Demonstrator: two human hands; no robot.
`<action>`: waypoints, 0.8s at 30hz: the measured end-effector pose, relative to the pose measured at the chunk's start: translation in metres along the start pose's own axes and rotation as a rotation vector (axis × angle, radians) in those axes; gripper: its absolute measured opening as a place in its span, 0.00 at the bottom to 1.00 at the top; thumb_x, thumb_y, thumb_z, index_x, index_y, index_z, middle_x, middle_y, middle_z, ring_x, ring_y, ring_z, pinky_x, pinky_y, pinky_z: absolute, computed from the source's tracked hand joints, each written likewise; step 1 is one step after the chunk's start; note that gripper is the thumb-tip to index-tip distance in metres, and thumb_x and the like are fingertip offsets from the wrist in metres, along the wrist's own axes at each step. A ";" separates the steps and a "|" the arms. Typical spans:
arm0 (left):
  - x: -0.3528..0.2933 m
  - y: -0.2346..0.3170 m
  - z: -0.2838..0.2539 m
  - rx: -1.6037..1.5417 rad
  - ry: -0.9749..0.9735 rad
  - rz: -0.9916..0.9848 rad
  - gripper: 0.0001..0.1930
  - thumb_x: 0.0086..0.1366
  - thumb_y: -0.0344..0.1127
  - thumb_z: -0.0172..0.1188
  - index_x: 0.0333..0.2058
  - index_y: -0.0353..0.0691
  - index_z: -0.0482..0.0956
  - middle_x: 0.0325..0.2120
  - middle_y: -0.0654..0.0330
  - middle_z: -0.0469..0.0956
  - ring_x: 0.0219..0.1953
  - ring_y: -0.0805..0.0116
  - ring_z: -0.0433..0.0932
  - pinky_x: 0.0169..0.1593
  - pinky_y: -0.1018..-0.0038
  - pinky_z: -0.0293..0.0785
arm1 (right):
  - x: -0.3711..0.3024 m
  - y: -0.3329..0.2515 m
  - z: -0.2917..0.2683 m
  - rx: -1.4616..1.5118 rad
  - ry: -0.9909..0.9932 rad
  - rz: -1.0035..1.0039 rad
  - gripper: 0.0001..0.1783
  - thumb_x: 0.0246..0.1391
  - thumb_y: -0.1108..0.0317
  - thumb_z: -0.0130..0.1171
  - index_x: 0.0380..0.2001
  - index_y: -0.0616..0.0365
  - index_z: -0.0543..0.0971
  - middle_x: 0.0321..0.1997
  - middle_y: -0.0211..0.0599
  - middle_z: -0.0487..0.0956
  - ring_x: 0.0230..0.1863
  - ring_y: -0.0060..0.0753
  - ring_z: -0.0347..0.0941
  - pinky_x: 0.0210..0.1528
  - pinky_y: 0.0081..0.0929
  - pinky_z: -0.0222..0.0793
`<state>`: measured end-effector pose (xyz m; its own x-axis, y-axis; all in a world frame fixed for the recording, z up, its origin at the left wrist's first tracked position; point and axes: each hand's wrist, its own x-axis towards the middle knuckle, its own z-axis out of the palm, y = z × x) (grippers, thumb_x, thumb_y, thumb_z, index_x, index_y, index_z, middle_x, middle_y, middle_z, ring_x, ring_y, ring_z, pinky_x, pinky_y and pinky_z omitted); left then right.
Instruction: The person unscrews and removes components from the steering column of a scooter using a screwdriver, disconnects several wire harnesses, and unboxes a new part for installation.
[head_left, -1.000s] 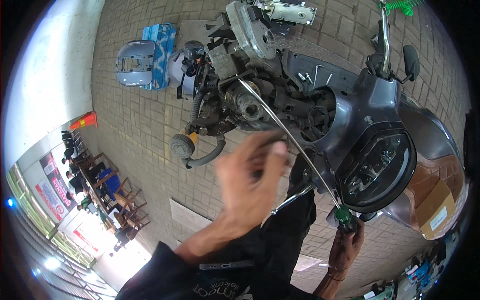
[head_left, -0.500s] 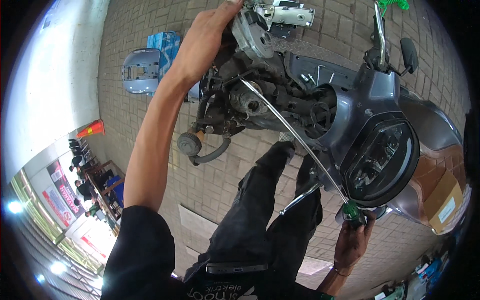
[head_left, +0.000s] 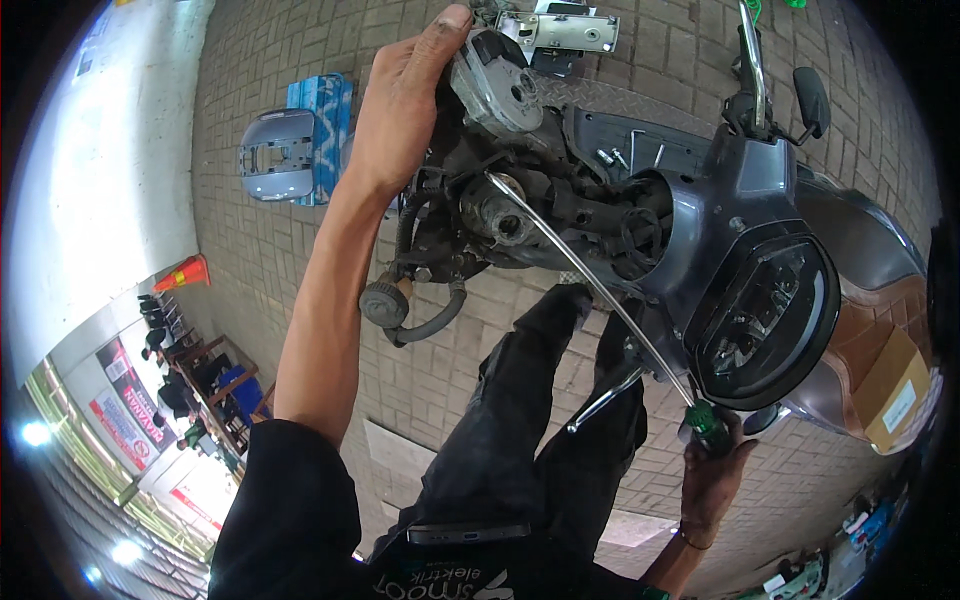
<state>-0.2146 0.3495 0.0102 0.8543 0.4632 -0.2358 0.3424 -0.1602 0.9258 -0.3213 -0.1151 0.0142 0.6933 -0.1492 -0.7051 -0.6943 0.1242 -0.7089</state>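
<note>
My right hand point(head_left: 710, 480) is closed round the green handle of a long screwdriver point(head_left: 590, 277). Its steel shaft slants up and left past the scooter's front panel point(head_left: 755, 210), and the tip reaches the dark, greasy mechanical parts point(head_left: 500, 215) of the opened scooter. At the top, my left hand point(head_left: 405, 105) grips the edge of a grey metal casing point(head_left: 500, 90) on those parts. Its thumb shows above, while most of its fingers are hidden. Below hangs a round black cap-like part point(head_left: 383, 303) beside a curved hose point(head_left: 440, 322).
Several small tools point(head_left: 640, 150) lie on the scooter's footboard. A metal plate-like part point(head_left: 565, 32) is behind it. At left, a grey body panel point(head_left: 278, 155) rests by a blue patterned box point(head_left: 322, 140). A cardboard box point(head_left: 893, 395) sits on the brown seat; an orange cone point(head_left: 183, 273) stands farther off.
The view has shifted slightly. My left hand has moved a little down and left along the casing, and its thumb now shows fully. The screwdriver keeps nearly the same slant in my right hand.
</note>
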 end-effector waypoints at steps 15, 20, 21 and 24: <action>0.003 -0.005 -0.014 0.207 -0.036 0.107 0.29 0.76 0.56 0.48 0.53 0.32 0.81 0.42 0.56 0.83 0.46 0.72 0.79 0.53 0.75 0.73 | 0.008 0.004 0.001 0.097 -0.200 -0.022 0.27 0.68 0.46 0.57 0.52 0.62 0.73 0.50 0.38 0.74 0.51 0.28 0.72 0.57 0.28 0.67; -0.027 0.027 -0.029 0.254 -0.192 0.331 0.34 0.68 0.51 0.63 0.66 0.38 0.70 0.60 0.48 0.72 0.64 0.55 0.71 0.67 0.60 0.67 | 0.014 0.007 -0.046 0.079 -0.193 -0.157 0.27 0.66 0.46 0.59 0.48 0.63 0.73 0.46 0.36 0.72 0.50 0.31 0.72 0.56 0.32 0.69; -0.026 0.031 -0.039 0.513 -0.310 0.536 0.35 0.66 0.49 0.65 0.67 0.39 0.69 0.62 0.48 0.70 0.65 0.52 0.70 0.67 0.57 0.67 | 0.016 0.006 -0.052 0.067 -0.158 -0.198 0.28 0.65 0.45 0.59 0.48 0.62 0.73 0.46 0.37 0.72 0.50 0.31 0.72 0.56 0.33 0.68; -0.026 0.046 -0.046 0.955 -0.487 0.723 0.39 0.62 0.45 0.68 0.69 0.42 0.66 0.64 0.47 0.66 0.67 0.47 0.67 0.69 0.51 0.66 | 0.021 -0.003 -0.070 0.060 -0.171 -0.262 0.28 0.65 0.45 0.59 0.48 0.62 0.72 0.47 0.38 0.71 0.50 0.31 0.71 0.57 0.35 0.68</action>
<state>-0.2391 0.3698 0.0728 0.9462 -0.3208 -0.0430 -0.2851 -0.8889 0.3586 -0.3186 -0.1870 0.0028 0.8728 -0.0168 -0.4878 -0.4790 0.1621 -0.8627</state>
